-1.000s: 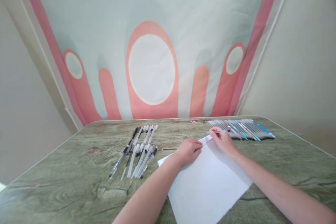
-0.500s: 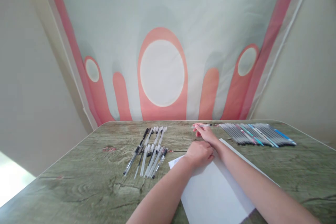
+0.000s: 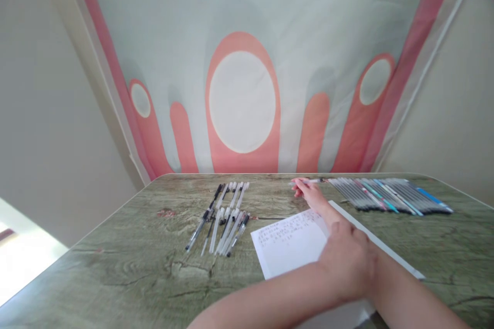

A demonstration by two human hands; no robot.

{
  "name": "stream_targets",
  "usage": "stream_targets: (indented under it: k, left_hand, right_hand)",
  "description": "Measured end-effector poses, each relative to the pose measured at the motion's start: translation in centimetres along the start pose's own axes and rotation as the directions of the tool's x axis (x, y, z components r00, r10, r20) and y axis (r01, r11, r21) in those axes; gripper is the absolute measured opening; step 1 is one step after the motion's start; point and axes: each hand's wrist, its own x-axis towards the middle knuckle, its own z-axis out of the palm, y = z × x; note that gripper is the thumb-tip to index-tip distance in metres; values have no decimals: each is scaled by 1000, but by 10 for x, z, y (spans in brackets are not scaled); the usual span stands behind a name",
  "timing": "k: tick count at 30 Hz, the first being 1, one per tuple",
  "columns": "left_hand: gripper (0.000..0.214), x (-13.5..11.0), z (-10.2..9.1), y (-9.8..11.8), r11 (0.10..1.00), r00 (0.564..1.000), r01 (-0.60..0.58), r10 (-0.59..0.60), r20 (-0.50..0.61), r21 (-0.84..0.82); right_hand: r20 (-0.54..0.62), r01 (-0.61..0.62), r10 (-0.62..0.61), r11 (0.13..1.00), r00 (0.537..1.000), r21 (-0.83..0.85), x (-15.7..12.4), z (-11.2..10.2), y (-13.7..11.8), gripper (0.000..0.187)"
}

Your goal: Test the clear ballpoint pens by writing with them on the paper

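Observation:
My right hand (image 3: 309,193) reaches to the far side of the table, its fingers closed on a light pen with a dark end (image 3: 314,181). My left hand (image 3: 349,259) lies across my right forearm (image 3: 389,277), fingers curled over it. Beneath both arms is a white sheet of paper (image 3: 297,254) with rows of handwriting near its top; my arms cover part of it. Just right of the held pen, a long row of pens (image 3: 351,195) lies side by side, mostly grey with some blue, teal and pink ones.
Left of the paper lie several clear and black pens (image 3: 231,231) in a group, with a shorter row of capped pens (image 3: 233,194) behind them. The wood-patterned table (image 3: 127,257) ends against a pink and pale green wall hanging (image 3: 247,164).
My left hand has slid right and nearer, from the paper by my right wrist onto my right forearm, uncovering the handwriting. My right hand stays at the pen. The view has shifted slightly.

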Motion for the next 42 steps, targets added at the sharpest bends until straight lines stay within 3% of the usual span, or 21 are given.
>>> stream_targets:
  k: [3, 5, 8, 10, 11, 13, 14, 16, 17, 18, 22, 29, 42]
  left_hand:
    - [29, -9, -6, 25, 999, 997, 11, -8, 79, -39]
    - [34, -12, -16, 29, 994, 986, 12, 7, 169, -109]
    - [37, -7, -32, 12, 970, 924, 44, 52, 379, -240]
    - [38, 0, -43, -16, 969, 862, 133, -10, 507, -206]
    - [35, 4, -48, -34, 975, 863, 172, -80, 499, -140]
    - [25, 7, -60, -74, 934, 873, 354, -345, 344, 38]
    - [24, 6, -66, -96, 874, 837, 471, -485, 251, 117]
    - [24, -1, -77, -137, 713, 716, 660, -692, 87, 239]
    - [26, -8, -83, -155, 643, 666, 712, -746, 19, 281]
    - [30, -15, -88, -172, 611, 643, 733, -766, -11, 300]
    - [35, -45, -97, -213, 553, 611, 755, -788, -71, 352]
    - [39, -59, -78, -236, 540, 631, 743, -763, -144, 395]
    - [34, -59, -66, -244, 544, 641, 741, -747, -177, 393]
  right_hand:
    - [8, -6, 6, 1000, 1000, 28, 0, -1, 0, 44]
    - [8, -8, 8, 999, 1000, 33, 1, -1, 2, 43]
    - [7, -25, 25, 999, 1000, 33, 2, -2, 3, 41]
    - [18, -33, 32, 999, 999, 39, 1, -2, 2, 41]
    - [24, -33, 32, 998, 999, 44, 1, -2, 2, 40]
    - [31, -37, 35, 998, 999, 57, 0, -1, 0, 40]
    - [32, -42, 40, 997, 999, 66, 0, -1, -1, 40]
    - [42, -62, 59, 995, 997, 83, -1, -1, -2, 43]
    - [45, -75, 71, 993, 996, 88, -1, -1, -2, 45]
    - [44, -87, 83, 992, 996, 90, -1, -1, -3, 46]
    - [41, -111, 107, 990, 993, 91, 0, -1, -3, 46]
    - [46, -108, 103, 987, 994, 123, -2, -1, -6, 47]
    - [55, -111, 103, 981, 993, 157, -3, 0, -7, 43]
